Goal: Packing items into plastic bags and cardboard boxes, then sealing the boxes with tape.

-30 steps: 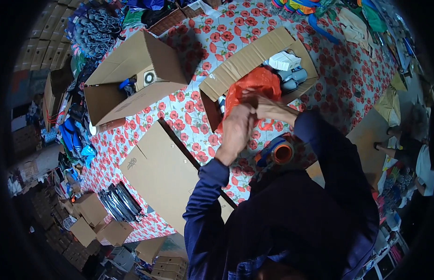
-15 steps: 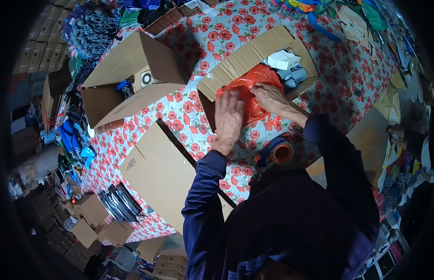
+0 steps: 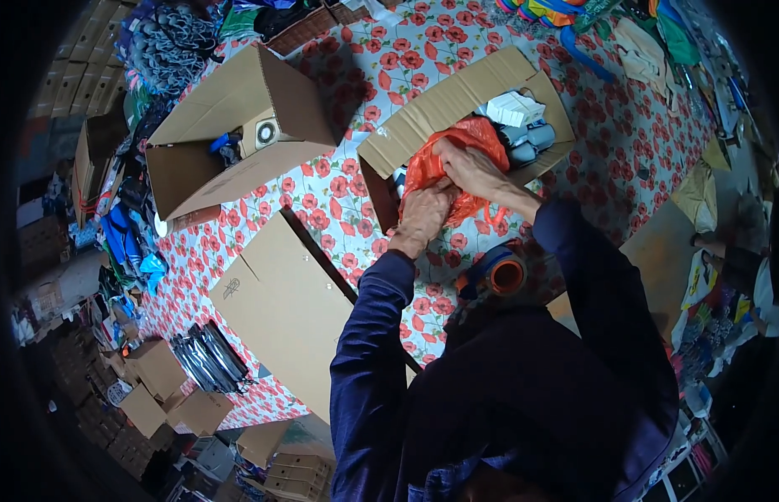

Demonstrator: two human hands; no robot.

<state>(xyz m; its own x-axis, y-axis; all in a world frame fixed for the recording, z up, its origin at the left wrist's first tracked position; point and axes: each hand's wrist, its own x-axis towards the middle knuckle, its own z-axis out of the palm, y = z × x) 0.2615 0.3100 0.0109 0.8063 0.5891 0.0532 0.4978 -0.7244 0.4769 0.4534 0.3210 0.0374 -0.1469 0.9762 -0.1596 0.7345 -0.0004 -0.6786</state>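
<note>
A red plastic bag (image 3: 422,165) lies crumpled in an open cardboard box (image 3: 435,109) on the far side of the table. My left hand (image 3: 424,217) is closed on the bag's near side, its fingers partly sunk in the folds. Just right of it, my right hand (image 3: 477,173) grips the bag from above, fingers curled. What the bag holds, if anything, is hidden. To the right in the same box are a white carton bundle (image 3: 515,109) and grey cylindrical items (image 3: 536,140).
A blue-and-orange tape dispenser (image 3: 500,274) sits nearer me. At left stands another open cardboard box (image 3: 239,134) with a few items inside. A flat cardboard sheet (image 3: 280,309) lies below it, near a stack of shiny black packets (image 3: 209,358). A flowered cloth (image 3: 352,230) covers the table.
My left hand has come down and right onto the bag, closing on it beside my right hand. The bag is now bunched more tightly, and my right hand has shifted slightly left.
</note>
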